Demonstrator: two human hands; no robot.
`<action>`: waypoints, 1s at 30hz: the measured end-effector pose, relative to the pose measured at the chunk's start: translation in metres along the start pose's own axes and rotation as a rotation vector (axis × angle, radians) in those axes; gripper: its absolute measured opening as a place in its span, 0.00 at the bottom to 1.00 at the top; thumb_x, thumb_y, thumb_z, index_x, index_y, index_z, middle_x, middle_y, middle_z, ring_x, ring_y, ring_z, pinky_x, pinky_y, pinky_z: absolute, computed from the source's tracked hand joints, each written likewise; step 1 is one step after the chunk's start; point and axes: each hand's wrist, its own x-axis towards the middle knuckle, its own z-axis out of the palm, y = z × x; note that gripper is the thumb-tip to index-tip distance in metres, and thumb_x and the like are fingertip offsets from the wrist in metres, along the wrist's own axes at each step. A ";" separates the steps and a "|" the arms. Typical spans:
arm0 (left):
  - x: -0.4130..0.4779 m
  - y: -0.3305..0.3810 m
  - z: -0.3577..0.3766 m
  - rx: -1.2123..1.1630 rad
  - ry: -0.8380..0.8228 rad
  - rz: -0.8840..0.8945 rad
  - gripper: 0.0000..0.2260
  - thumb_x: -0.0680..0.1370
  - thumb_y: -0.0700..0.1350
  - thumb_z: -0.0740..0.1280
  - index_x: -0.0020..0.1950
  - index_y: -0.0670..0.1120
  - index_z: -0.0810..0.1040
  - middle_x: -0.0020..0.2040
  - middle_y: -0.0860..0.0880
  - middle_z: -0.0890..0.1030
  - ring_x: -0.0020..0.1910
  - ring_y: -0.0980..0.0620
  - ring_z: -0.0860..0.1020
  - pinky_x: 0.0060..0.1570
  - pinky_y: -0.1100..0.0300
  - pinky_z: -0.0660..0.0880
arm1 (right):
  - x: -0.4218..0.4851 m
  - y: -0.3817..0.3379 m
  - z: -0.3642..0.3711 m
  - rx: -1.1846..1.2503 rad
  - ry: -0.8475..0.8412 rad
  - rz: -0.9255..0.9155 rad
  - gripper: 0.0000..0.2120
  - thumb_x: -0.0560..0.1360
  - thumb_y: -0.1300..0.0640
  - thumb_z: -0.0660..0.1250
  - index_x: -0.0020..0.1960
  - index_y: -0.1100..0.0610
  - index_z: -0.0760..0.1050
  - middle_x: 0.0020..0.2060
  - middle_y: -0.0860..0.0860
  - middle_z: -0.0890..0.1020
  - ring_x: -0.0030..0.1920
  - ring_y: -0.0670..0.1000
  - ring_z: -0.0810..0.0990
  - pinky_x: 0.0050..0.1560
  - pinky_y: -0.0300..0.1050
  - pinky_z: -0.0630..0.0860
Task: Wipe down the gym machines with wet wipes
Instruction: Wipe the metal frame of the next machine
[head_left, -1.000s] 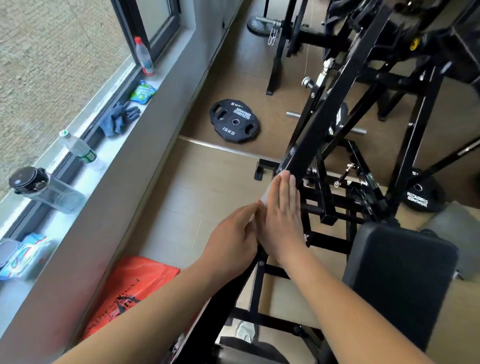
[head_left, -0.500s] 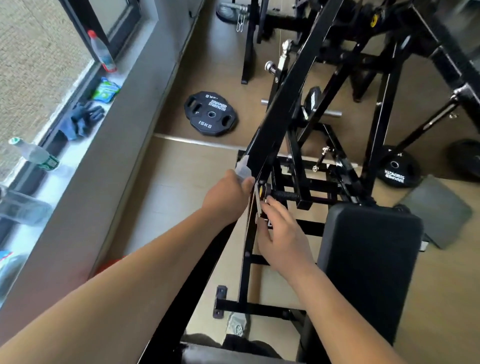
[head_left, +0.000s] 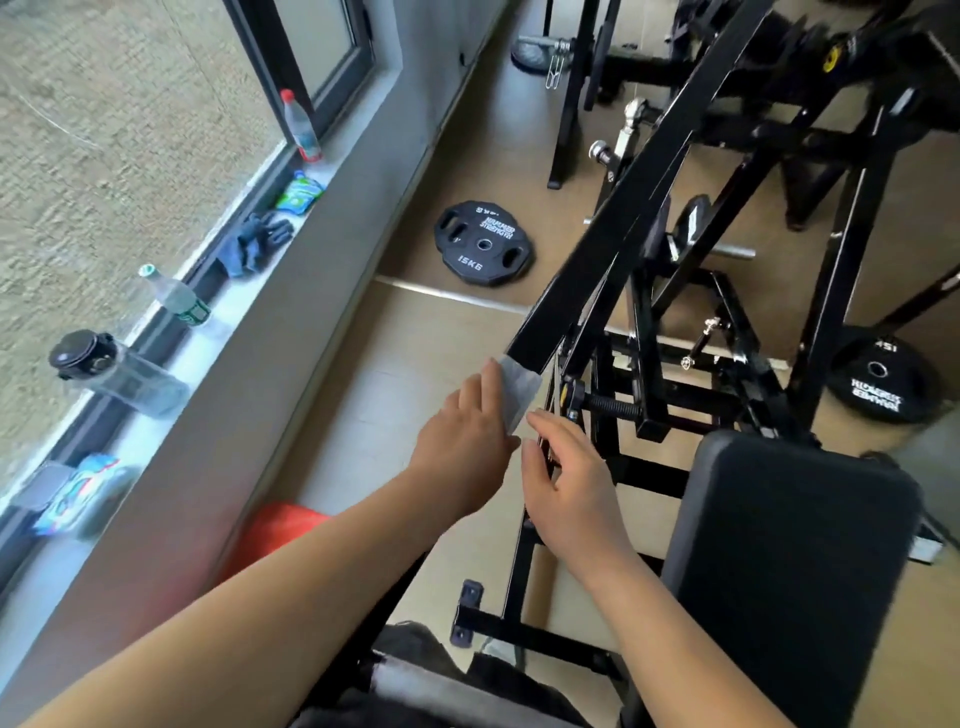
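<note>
A black gym machine fills the right half of the view, with a long slanted black bar (head_left: 613, 244) running from upper right down to the middle. A grey-white wet wipe (head_left: 517, 392) is wrapped over the bar's lower part. My left hand (head_left: 467, 441) holds the wipe against the bar from the left side. My right hand (head_left: 566, 483) hovers just right of it with fingers relaxed, close to the frame and a threaded bolt (head_left: 608, 405). The black seat pad (head_left: 789, 566) lies at lower right.
A 15 kg weight plate (head_left: 483, 244) lies on the floor ahead; another plate (head_left: 878, 379) leans at right. The window sill (head_left: 249, 312) at left carries bottles, gloves and wipe packs. An orange bag (head_left: 280, 530) sits below the sill.
The view swung right then back left. My left hand with the wipe stays at the bar's lower part; my right hand has come off the frame and now hovers beside the wipe.
</note>
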 end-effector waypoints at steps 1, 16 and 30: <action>0.000 0.001 0.005 0.083 0.015 0.022 0.41 0.82 0.59 0.62 0.82 0.41 0.41 0.78 0.41 0.58 0.75 0.40 0.65 0.64 0.52 0.70 | -0.001 -0.001 -0.001 0.015 0.027 -0.021 0.18 0.85 0.56 0.60 0.74 0.54 0.74 0.73 0.43 0.73 0.74 0.38 0.67 0.76 0.41 0.65; -0.070 -0.050 -0.026 -0.432 0.289 0.028 0.29 0.75 0.37 0.60 0.77 0.44 0.70 0.80 0.46 0.67 0.79 0.52 0.64 0.77 0.57 0.62 | 0.066 -0.038 0.078 -0.265 0.054 0.078 0.37 0.83 0.44 0.44 0.81 0.69 0.43 0.81 0.66 0.42 0.81 0.64 0.34 0.81 0.60 0.37; -0.034 -0.051 -0.017 -0.505 0.115 -0.128 0.24 0.82 0.39 0.62 0.80 0.46 0.66 0.80 0.50 0.66 0.79 0.55 0.61 0.72 0.72 0.52 | 0.041 -0.014 0.085 -0.117 0.065 -0.096 0.34 0.84 0.54 0.53 0.82 0.67 0.43 0.81 0.65 0.35 0.81 0.57 0.34 0.82 0.47 0.40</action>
